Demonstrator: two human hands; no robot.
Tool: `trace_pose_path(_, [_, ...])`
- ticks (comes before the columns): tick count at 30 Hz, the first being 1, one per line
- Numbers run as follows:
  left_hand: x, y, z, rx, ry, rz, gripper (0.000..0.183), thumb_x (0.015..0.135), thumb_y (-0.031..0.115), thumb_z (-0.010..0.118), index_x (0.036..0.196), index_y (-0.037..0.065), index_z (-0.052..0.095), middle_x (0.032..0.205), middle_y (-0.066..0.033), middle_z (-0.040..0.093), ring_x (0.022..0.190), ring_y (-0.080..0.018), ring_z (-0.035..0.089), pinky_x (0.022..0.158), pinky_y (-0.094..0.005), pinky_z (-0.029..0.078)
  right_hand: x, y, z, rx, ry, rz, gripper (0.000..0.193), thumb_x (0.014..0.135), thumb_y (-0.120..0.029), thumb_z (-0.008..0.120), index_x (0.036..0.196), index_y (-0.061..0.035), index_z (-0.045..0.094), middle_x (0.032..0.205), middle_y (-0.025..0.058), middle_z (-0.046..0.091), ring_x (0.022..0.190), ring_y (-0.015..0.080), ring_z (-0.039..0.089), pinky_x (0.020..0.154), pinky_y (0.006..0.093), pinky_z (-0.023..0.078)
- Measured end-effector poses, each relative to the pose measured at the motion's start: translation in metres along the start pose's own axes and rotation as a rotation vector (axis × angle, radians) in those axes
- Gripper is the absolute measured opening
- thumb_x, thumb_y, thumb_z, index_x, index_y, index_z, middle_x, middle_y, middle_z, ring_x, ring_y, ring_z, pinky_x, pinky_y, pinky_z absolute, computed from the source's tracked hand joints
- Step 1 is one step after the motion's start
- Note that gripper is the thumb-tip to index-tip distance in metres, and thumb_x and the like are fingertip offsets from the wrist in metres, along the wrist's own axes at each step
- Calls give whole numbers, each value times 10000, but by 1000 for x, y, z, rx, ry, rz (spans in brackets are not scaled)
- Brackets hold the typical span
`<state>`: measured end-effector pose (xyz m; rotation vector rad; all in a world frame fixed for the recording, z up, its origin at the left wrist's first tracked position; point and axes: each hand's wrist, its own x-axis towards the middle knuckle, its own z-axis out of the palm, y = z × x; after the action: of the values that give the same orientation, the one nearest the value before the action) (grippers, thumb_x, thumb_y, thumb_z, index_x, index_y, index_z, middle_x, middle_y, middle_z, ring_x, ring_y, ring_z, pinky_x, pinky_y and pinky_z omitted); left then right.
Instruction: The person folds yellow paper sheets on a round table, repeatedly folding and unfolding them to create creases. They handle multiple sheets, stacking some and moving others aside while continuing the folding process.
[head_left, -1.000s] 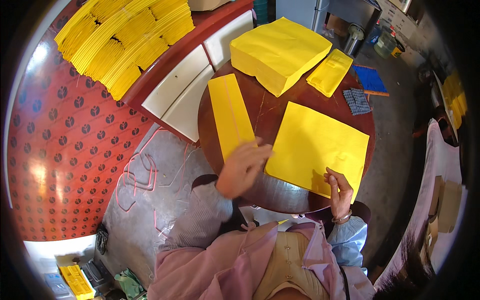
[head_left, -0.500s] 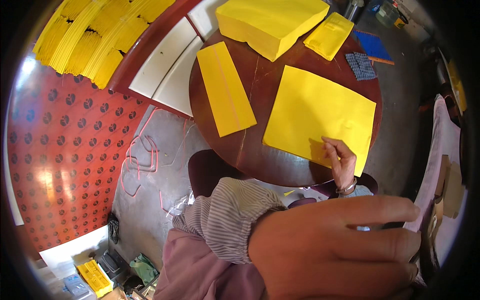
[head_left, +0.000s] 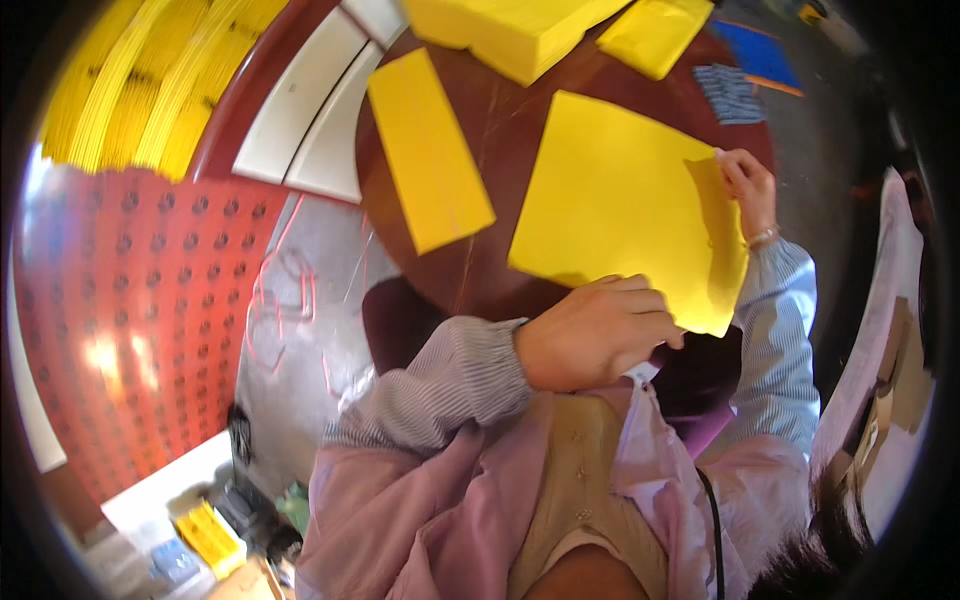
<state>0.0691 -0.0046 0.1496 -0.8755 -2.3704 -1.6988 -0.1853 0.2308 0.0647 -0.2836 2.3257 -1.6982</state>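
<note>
A wide yellow sheet (head_left: 610, 190) lies slanted on the round dark-red table (head_left: 500, 150), its near right part reaching past the table edge. My right hand (head_left: 752, 195) pinches the sheet's right edge between thumb and fingers. In front of my body, my left hand (head_left: 600, 335) is curled at the sheet's near edge and covers a little of it. The back of that hand hides whatever its fingers hold. Left of the sheet lies a narrow yellow strip (head_left: 430, 155).
At the table's far side sit a thick yellow stack (head_left: 500, 35) and a small yellow packet (head_left: 657, 38). A checked grey-blue cloth (head_left: 727, 95) lies by the right rim. More yellow stacks (head_left: 150, 80) fill the far left, above a red patterned panel (head_left: 150, 310).
My left hand has drawn back from close to the camera to the sheet's near edge. My right hand has moved from the near edge up to the right edge and taken hold.
</note>
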Motion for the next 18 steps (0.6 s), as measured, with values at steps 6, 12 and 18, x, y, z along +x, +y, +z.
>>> trace_pose_path(6, [47, -45, -45, 187, 97, -26, 131, 923, 19, 694, 1042, 34, 748, 1111, -138, 722, 1074, -340, 674, 948, -406, 550, 73, 6, 2, 123, 78, -22, 180, 1056, -133, 649, 1081, -38, 799, 818, -2, 691, 684, 77, 604, 580, 223, 475])
trace_pose_path(12, [145, -166, -100, 412, 349, -51, 174, 965, 39, 663, 1124, 26, 732, 1139, -181, 722, 1076, -367, 689, 936, -417, 556, 139, 2, 36, 240, 150, -51, 213, 1052, -122, 649, 1233, -49, 736, 948, 52, 751, 739, 111, 691, 653, 250, 589])
trace_pose_path(18, [208, -278, -105, 775, 422, -211, 278, 980, 67, 655, 1249, 11, 698, 1268, -218, 682, 1204, -410, 633, 1040, -471, 507, 169, 5, 57, 16, 201, -2, 258, 1029, -103, 679, 1271, -19, 708, 1025, 78, 759, 785, 150, 743, 678, 294, 640])
